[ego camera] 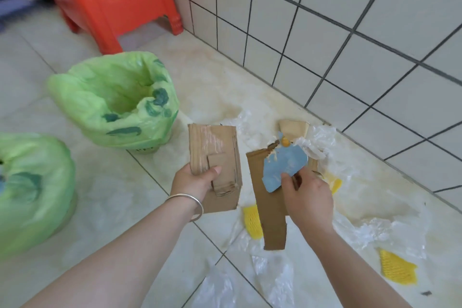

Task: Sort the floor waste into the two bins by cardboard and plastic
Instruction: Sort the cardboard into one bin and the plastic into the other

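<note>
My left hand (pixel 193 181) grips a stack of brown cardboard pieces (pixel 215 157) above the floor. My right hand (pixel 306 197) holds a long brown cardboard strip (pixel 268 210) together with a blue card piece (pixel 282 164). Two bins lined with green bags stand to the left: one bin (pixel 117 100) near the stool, the other bin (pixel 27 187) at the left edge. Clear plastic film (pixel 322 142) and yellow foam netting (pixel 397 269) lie on the floor around my right hand. Another cardboard piece (pixel 293 129) lies by the wall.
A red plastic stool (pixel 112 0) stands at the back left against the white tiled wall (pixel 350 32). More clear plastic (pixel 272 280) covers the floor tiles near my right forearm, with another yellow net (pixel 252 222) under the strip.
</note>
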The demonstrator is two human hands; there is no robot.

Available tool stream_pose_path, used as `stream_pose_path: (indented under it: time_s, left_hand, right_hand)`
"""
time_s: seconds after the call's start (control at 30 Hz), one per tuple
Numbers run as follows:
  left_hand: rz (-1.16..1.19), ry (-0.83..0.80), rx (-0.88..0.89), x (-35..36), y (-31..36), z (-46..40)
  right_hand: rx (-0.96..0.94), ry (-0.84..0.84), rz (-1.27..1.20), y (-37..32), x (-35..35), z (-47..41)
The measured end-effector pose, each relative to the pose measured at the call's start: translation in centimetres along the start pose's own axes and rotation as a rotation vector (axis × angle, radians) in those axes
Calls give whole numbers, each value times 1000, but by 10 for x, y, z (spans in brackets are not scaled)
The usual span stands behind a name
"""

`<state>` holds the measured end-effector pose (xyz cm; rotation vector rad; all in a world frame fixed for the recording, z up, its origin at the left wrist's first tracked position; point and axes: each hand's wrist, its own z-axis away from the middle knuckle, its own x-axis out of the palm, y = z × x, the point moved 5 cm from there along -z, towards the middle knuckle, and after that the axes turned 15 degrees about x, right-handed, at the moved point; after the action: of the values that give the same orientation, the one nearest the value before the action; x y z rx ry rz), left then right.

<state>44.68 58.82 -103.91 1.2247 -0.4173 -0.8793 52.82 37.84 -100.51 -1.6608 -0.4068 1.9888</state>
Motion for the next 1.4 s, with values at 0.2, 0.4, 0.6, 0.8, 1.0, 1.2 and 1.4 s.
stream_pose_path:
  time_s: [0.2, 0.4, 0.6, 0.8, 1.0, 1.2, 1.4]
  left_hand:
    - [-7, 91, 108, -83, 44, -22]
    - [-39, 204, 267, -194, 70, -18]
    - [-72, 386, 415, -331, 79, 2]
    - [-72, 526, 473, -446, 67, 1]
    - [-172, 389, 332, -467, 8, -12]
    - [-550, -13, 216, -445, -22, -31]
    - [-747, -167, 9, -438, -37, -54]
  right_hand:
    - [-51, -202, -330, -106, 6, 27]
    - [-66, -405, -560, -215, 53, 77]
    - [-330, -571, -623, -319, 106, 162]
    - [-485, -806, -661, -392, 169, 227]
    - [-314, -954, -541, -370, 245, 252]
    - [-436, -721, -73, -351, 275, 245]
    - [-617, -503, 274, -368, 300, 247]
